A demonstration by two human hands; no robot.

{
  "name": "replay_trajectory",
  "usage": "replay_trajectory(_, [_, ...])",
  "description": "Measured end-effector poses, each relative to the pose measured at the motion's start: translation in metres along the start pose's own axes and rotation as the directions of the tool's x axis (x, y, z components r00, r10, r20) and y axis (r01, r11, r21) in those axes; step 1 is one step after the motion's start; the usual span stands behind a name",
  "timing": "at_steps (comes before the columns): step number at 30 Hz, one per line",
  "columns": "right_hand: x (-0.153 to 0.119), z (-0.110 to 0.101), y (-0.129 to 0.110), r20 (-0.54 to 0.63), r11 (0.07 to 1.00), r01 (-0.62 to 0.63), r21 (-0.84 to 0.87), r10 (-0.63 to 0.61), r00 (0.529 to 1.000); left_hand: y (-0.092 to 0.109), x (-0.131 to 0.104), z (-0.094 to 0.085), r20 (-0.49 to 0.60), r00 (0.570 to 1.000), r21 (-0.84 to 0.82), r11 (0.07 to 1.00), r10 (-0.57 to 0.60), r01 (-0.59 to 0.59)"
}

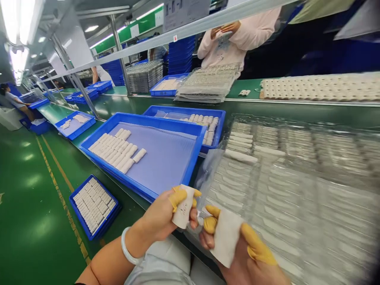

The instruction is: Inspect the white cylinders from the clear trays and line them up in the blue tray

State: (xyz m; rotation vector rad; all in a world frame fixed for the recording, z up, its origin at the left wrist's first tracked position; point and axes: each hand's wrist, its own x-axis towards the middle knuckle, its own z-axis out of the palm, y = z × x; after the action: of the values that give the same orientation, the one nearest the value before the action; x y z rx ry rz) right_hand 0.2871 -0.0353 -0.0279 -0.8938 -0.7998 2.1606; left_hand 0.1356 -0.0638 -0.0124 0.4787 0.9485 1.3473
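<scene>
My left hand [158, 215], with yellow finger cots on its fingertips, pinches a white rectangular piece [183, 211] that bears small dark marks. A second plain white piece [226, 237] is gripped between the thumb and fingers of my right hand [258, 263], also in yellow cots. The two hands are close together at the bench edge. Just beyond them lies a large blue tray [169, 158], with rows of white pieces [114, 148] at its left side. On the right spreads a clear plastic blister tray [285, 221] with slots; a few white pieces [240, 138] sit at its back left.
Behind the large tray is another blue tray [219, 118] with white pieces. A filled blue tray [95, 206] stands low at left. A metal rail [142, 45] crosses above the bench. Across it, a person in pink [228, 47] stands behind stacked clear trays [208, 81].
</scene>
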Motion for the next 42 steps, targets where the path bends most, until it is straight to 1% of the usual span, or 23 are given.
replay_trajectory(2, [-0.004, 0.007, -0.01, -0.011, 0.993, -0.008, 0.118, 0.009, 1.0, 0.002, -0.001, 0.005, 0.011, 0.999, -0.082, 0.996, -0.035, 0.036])
replay_trajectory(5, [-0.004, 0.011, -0.016, 0.029, 0.96, -0.015, 0.28, 0.007, 1.0, 0.001, 0.001, 0.012, -0.019, 0.994, -0.156, 0.982, -0.108, 0.104])
replay_trajectory(7, [-0.002, 0.007, -0.019, 0.06, 0.937, -0.006, 0.349, -0.016, 0.998, 0.0, 0.005, 0.016, -0.027, 0.989, -0.177, 0.974, -0.148, 0.141])
replay_trajectory(9, [-0.001, 0.0, -0.02, 0.091, 0.92, -0.001, 0.392, -0.038, 0.995, -0.003, 0.008, 0.021, -0.034, 0.986, -0.189, 0.97, -0.163, 0.154])
replay_trajectory(14, [-0.002, -0.016, -0.022, 0.136, 0.901, 0.013, 0.434, -0.08, 0.988, -0.009, 0.014, 0.036, -0.083, 0.981, -0.168, 0.973, -0.173, 0.158])
replay_trajectory(19, [-0.001, -0.026, -0.023, 0.12, 0.882, 0.031, 0.47, -0.098, 0.988, -0.013, 0.015, 0.042, -0.066, 0.992, -0.05, 0.994, -0.105, 0.102])
replay_trajectory(22, [-0.001, -0.03, -0.024, 0.124, 0.888, 0.035, 0.458, -0.102, 0.987, -0.015, 0.017, 0.044, -0.061, 0.995, 0.038, 0.996, -0.078, 0.08])
replay_trajectory(25, [-0.004, -0.03, -0.022, 0.092, 0.917, 0.054, 0.396, -0.099, 0.991, -0.019, 0.018, 0.052, -0.063, 0.998, 0.174, 0.985, 0.029, -0.018])
replay_trajectory(28, [-0.007, -0.029, -0.018, 0.04, 0.946, 0.1, 0.309, -0.118, 0.992, -0.024, 0.02, 0.063, -0.117, 0.976, 0.389, 0.913, 0.182, -0.123])
replay_trajectory(30, [-0.01, -0.029, -0.015, 0.008, 0.958, 0.137, 0.253, -0.143, 0.99, -0.028, 0.023, 0.069, -0.174, 0.946, 0.512, 0.846, 0.274, -0.15])
replay_trajectory(32, [-0.012, -0.029, -0.013, 0.001, 0.966, 0.152, 0.211, -0.155, 0.988, -0.03, 0.025, 0.071, -0.206, 0.927, 0.563, 0.813, 0.313, -0.15])
replay_trajectory(34, [-0.014, -0.03, -0.014, 0.019, 0.968, 0.153, 0.199, -0.16, 0.987, -0.031, 0.028, 0.07, -0.199, 0.939, 0.532, 0.836, 0.28, -0.137])
replay_trajectory(37, [-0.016, -0.033, -0.018, 0.05, 0.959, 0.141, 0.245, -0.158, 0.986, -0.029, 0.028, 0.066, -0.145, 0.975, 0.395, 0.914, 0.166, -0.097])
replay_trajectory(39, [-0.016, -0.036, -0.022, 0.061, 0.947, 0.115, 0.298, -0.139, 0.988, -0.026, 0.027, 0.065, -0.1, 0.992, 0.294, 0.955, 0.073, -0.041])
replay_trajectory(42, [-0.015, -0.043, -0.027, 0.095, 0.929, 0.07, 0.364, -0.112, 0.989, -0.023, 0.026, 0.064, -0.075, 0.995, 0.171, 0.982, -0.065, 0.077])
